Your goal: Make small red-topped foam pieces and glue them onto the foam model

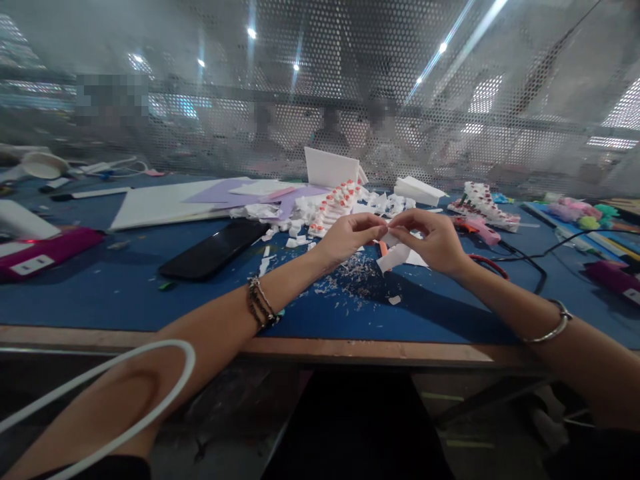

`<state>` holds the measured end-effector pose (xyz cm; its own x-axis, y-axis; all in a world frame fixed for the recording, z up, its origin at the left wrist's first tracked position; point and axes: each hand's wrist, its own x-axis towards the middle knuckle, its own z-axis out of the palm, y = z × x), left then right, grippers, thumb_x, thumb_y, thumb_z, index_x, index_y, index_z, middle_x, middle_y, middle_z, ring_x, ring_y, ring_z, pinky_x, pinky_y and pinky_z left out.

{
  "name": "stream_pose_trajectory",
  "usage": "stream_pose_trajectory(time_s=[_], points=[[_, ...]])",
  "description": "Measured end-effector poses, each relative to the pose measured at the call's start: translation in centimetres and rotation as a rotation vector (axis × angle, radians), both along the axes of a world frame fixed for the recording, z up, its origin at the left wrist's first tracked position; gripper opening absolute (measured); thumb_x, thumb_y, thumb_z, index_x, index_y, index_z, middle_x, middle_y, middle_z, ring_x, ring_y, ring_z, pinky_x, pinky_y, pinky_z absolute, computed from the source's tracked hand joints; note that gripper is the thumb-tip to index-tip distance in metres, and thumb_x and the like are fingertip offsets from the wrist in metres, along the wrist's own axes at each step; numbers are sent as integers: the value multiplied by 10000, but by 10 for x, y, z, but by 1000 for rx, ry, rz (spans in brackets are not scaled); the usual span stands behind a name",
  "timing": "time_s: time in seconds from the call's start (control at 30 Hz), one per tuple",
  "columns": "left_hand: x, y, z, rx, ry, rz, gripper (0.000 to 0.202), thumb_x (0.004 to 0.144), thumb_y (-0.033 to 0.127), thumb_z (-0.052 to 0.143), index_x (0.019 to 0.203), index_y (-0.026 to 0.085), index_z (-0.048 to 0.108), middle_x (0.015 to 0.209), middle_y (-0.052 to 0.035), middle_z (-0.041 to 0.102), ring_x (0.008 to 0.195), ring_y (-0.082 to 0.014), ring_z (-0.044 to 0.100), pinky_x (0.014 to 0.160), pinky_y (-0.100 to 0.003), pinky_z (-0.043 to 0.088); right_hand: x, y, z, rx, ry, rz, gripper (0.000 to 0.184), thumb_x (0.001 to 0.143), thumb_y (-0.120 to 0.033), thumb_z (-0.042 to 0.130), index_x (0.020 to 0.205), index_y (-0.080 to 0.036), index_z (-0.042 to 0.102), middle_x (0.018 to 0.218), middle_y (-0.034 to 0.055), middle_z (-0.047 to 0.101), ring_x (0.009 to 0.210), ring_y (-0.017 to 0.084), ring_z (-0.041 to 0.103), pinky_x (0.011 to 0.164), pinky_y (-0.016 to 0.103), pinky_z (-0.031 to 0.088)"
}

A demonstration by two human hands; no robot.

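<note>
Held up over the near middle of the bench [115, 300]: a white strip [395, 257], thin and paper-like, loose end hanging below the right hand [433, 237]. Pinched at its upper end, apparently between thumbs and fingertips of both right hand and left hand [347, 237], nearly touching; exact share of grip hidden by curled fingers. Likely kept close together for fine control of so small a piece. Directly below, a scatter of white crumbs [345, 283], probably shed during handling. Just beyond, within easy reach, white scraps [300, 240] and a stepped white model [333, 208] with orange-red marks. Behind that, a white block [330, 167] standing on edge, maybe to save room. To the left, a dark phone-like slab [215, 250] lying flat; past it, purple sheets [215, 193] on a large white board [150, 208], set back, presumably to leave elbow space. To the right, a pink tool [485, 231] near a black cord [530, 257], perhaps parked for quick reach. Farther right, fluffy coloured balls [575, 208]. Far left, a magenta power strip [63, 252]. Across the left forearm [215, 320], a looped white cable [170, 343].
</note>
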<state>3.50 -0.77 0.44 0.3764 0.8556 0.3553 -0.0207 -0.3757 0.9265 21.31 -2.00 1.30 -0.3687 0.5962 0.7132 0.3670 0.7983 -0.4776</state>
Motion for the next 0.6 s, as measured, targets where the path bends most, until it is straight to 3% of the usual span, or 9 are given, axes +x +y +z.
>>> stream_pose_trajectory(time_s=[0.6], points=[[-3,3,-2,6,57,-91,211,690,360,647,788,173,647,647,2,634,618,-82,547,640,-225,426,7,-1,5,297,-305,-70,122,822,-266,504,814,-184,593,747,24,620,674,108,561,638,247,432]])
